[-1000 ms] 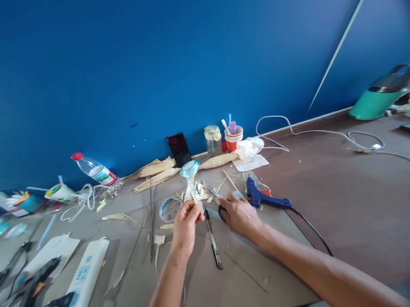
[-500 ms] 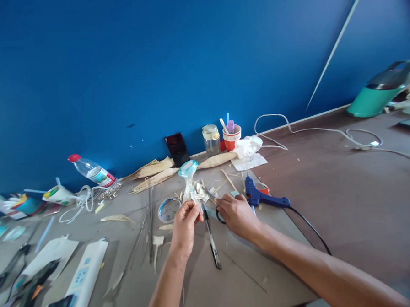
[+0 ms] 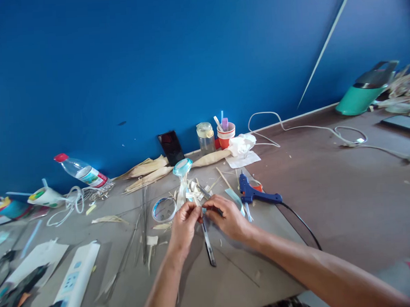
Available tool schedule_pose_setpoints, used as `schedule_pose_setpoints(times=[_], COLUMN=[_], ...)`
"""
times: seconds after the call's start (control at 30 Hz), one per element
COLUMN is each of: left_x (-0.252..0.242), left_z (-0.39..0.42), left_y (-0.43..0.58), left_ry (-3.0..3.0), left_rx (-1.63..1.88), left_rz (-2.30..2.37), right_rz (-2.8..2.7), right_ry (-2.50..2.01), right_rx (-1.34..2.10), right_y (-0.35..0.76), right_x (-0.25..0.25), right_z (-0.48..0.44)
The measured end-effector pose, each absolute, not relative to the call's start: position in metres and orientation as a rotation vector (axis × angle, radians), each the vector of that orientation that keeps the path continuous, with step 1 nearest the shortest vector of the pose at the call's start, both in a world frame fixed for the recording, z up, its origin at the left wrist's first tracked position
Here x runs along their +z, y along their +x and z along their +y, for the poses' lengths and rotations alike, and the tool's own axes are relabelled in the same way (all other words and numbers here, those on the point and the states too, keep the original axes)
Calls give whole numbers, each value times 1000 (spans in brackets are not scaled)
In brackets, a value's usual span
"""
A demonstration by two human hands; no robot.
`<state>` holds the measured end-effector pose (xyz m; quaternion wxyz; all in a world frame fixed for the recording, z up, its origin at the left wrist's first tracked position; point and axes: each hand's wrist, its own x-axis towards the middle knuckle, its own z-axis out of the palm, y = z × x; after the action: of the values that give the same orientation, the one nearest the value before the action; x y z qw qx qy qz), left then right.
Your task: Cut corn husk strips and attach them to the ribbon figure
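Note:
My left hand (image 3: 186,223) pinches a narrow pale strip (image 3: 196,200) that sticks up past its fingertips. Close against it, my right hand (image 3: 229,217) has thumb and fingers drawn together; what they grip is hidden. A grey blade, seemingly of scissors (image 3: 203,190), shows just beyond the right fingers, and something dark shows at that hand. Below the hands lies a clear-barrelled pen (image 3: 209,247). Behind the left hand stands a roll of blue tape (image 3: 182,167) on a whitish wrapped shape. Another tape roll (image 3: 154,211) lies to its left.
A blue glue gun (image 3: 258,194) with a black cord lies to the right. Corn husks (image 3: 147,175), a phone (image 3: 171,147), a jar (image 3: 205,137) and paper cups (image 3: 226,136) line the wall. Thin wires (image 3: 145,225) and a power strip (image 3: 72,282) are at left.
My right hand has moved left from over the scissors, so its fingertips now meet my left hand's. The left hand keeps hold of the strip. The view has shifted slightly.

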<state>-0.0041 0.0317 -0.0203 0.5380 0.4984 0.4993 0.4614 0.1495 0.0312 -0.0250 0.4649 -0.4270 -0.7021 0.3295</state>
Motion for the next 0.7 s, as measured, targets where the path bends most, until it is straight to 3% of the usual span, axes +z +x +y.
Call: schedule_pose_setpoints(times=[0.7], left_x=[-17], left_z=[30], left_y=[1], left_ry=[1358], left_rx=[1002], left_rz=[1223], right_rz=[-1945], right_ry=[-1084], right_rx=[232], right_y=[151], right_x=[-26], right_z=[31])
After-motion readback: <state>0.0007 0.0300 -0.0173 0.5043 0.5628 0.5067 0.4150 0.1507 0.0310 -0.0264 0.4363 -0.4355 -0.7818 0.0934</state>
